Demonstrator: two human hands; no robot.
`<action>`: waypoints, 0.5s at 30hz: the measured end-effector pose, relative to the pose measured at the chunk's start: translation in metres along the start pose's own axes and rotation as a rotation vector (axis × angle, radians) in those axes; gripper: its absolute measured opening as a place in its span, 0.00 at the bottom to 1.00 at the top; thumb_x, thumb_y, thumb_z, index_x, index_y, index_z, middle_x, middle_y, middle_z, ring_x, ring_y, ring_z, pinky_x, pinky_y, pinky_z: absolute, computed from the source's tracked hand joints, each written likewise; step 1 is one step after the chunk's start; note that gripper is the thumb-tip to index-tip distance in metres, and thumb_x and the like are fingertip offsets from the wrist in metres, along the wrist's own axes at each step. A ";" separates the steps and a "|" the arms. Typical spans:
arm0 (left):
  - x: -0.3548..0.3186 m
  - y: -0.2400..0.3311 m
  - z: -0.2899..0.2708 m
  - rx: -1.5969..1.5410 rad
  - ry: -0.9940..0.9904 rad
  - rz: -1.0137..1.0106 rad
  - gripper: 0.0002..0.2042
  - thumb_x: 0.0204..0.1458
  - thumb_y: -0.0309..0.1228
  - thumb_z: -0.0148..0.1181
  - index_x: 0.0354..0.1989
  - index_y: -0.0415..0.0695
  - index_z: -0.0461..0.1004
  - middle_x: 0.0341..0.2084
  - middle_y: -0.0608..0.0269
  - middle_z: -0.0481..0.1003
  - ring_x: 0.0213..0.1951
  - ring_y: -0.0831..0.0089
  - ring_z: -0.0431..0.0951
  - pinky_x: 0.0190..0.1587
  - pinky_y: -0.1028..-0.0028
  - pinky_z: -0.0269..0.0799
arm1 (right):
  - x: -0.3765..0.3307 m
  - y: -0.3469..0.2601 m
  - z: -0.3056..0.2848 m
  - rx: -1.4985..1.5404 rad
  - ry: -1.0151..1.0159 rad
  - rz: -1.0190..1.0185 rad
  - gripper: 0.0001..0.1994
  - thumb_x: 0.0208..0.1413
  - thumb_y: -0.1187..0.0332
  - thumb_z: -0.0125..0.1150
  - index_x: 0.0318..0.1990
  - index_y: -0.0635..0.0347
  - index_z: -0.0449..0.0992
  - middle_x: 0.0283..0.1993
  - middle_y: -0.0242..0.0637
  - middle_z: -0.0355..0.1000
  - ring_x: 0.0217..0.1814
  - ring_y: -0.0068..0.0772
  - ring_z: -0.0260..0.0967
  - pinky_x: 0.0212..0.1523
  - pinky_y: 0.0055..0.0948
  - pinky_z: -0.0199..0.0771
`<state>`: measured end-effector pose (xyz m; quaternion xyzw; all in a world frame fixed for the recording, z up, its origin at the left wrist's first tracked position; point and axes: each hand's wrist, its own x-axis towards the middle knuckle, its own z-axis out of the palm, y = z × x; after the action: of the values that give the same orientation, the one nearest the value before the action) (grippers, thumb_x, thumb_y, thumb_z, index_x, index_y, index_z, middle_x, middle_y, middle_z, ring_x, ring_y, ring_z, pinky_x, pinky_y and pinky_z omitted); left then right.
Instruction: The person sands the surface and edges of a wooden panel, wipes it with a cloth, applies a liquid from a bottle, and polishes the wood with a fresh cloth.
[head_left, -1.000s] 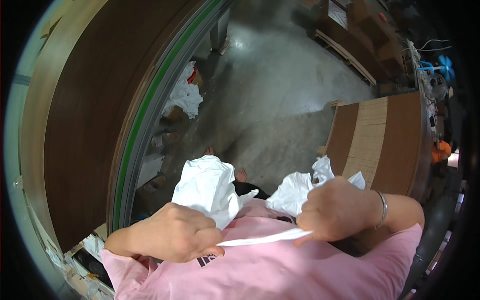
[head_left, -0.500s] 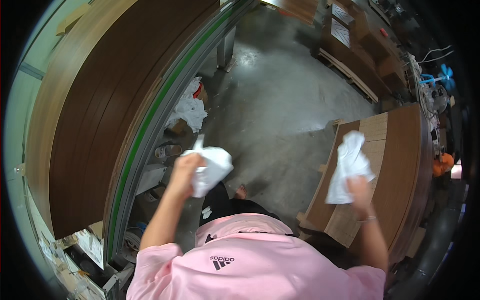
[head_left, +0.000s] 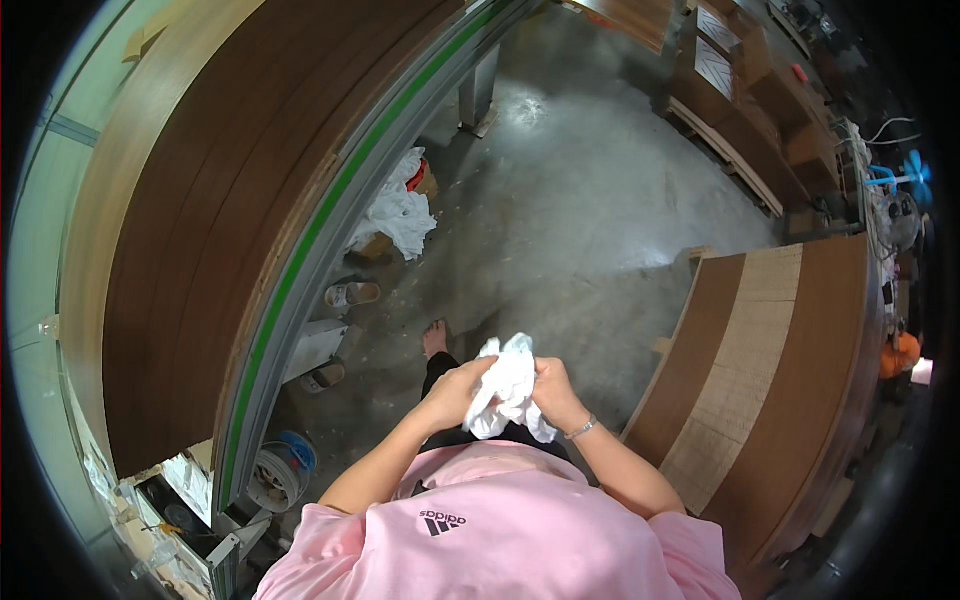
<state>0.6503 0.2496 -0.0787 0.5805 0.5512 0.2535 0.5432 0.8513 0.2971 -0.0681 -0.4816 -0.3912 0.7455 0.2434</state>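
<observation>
Long brown boards (head_left: 190, 230) lie on the tabletop (head_left: 300, 270) at the left. The left hand (head_left: 455, 388) and right hand (head_left: 553, 388) both grip a bunched white cloth (head_left: 508, 392) in front of the waist. A loose corner hangs below; it could slip onto the dusty floor (head_left: 580, 230).

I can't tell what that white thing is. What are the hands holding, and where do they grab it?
Both hands, left hand and right hand, hold a crumpled white cloth, gripping it from opposite sides.
</observation>
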 end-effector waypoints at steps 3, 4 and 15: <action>0.030 -0.066 -0.016 -0.750 0.012 -0.335 0.20 0.49 0.22 0.60 0.54 0.38 0.71 0.44 0.60 0.77 0.43 0.69 0.79 0.45 0.70 0.76 | 0.011 0.005 -0.003 -0.151 0.038 -0.028 0.12 0.53 0.74 0.65 0.44 0.68 0.79 0.35 0.26 0.74 0.36 0.14 0.67 0.37 0.19 0.68; 0.044 -0.089 -0.023 -0.823 0.142 -0.396 0.18 0.51 0.21 0.57 0.53 0.37 0.71 0.44 0.59 0.77 0.42 0.68 0.80 0.44 0.69 0.77 | 0.014 0.008 -0.005 -0.058 0.099 0.045 0.13 0.53 0.73 0.65 0.46 0.67 0.79 0.35 0.26 0.74 0.35 0.13 0.66 0.36 0.19 0.67; 0.219 -0.346 -0.160 -1.287 1.291 -0.433 0.15 0.54 0.24 0.58 0.51 0.40 0.72 0.47 0.61 0.76 0.43 0.65 0.79 0.35 0.64 0.79 | 0.026 0.071 -0.024 -0.040 0.610 0.392 0.07 0.53 0.71 0.67 0.35 0.67 0.80 0.29 0.25 0.73 0.29 0.15 0.65 0.31 0.21 0.65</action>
<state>0.4389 0.4380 -0.4154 -0.2001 0.5957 0.6764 0.3842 0.8632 0.2837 -0.1451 -0.7526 -0.2153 0.5920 0.1917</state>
